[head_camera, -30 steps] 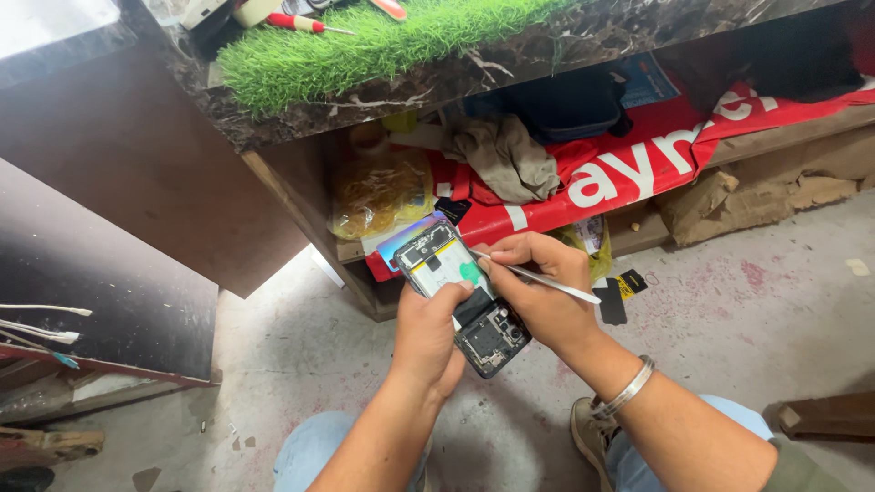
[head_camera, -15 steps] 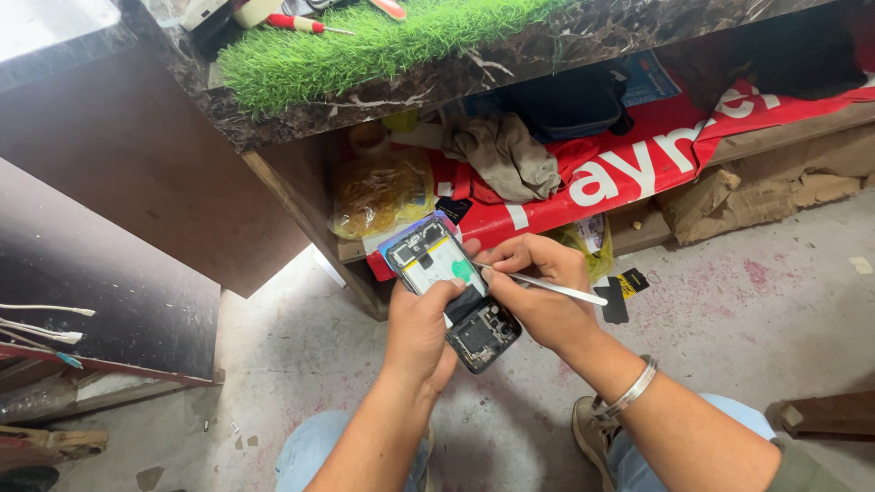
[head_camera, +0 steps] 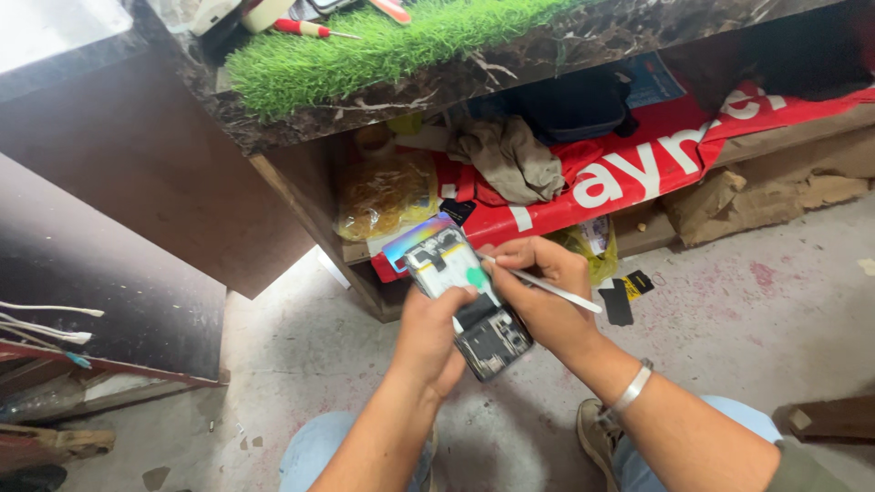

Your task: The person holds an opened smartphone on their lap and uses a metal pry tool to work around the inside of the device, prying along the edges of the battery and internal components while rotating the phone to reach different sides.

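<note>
An opened smartphone [head_camera: 465, 305] with its back cover off is held in mid-air above the floor [head_camera: 747, 328], in front of the lower shelf of a workbench, its exposed circuit side facing up and its long axis running diagonally from upper left to lower right. The left hand [head_camera: 428, 337] cups it from below and from the left, thumb laid along the near edge and fingers wrapped under, clamped firmly on the body. The right hand [head_camera: 538, 292] comes in from the right, its fingers pinched closed on a slim white tool [head_camera: 547, 287] held like a pen, whose tip meets the phone's upper half just beside a small green pick [head_camera: 476, 275] wedged at the edge; whether the tip is actually under a part is hard to tell from this angle. Both forearms rise from the bottom of the view, wrists bent inward, and a metal bracelet [head_camera: 629, 394] sits on the right wrist. Behind the hands lie a crumpled rag [head_camera: 510, 159] on a red banner [head_camera: 656, 155], and a strip of artificial grass [head_camera: 401, 46] tops the bench.
</note>
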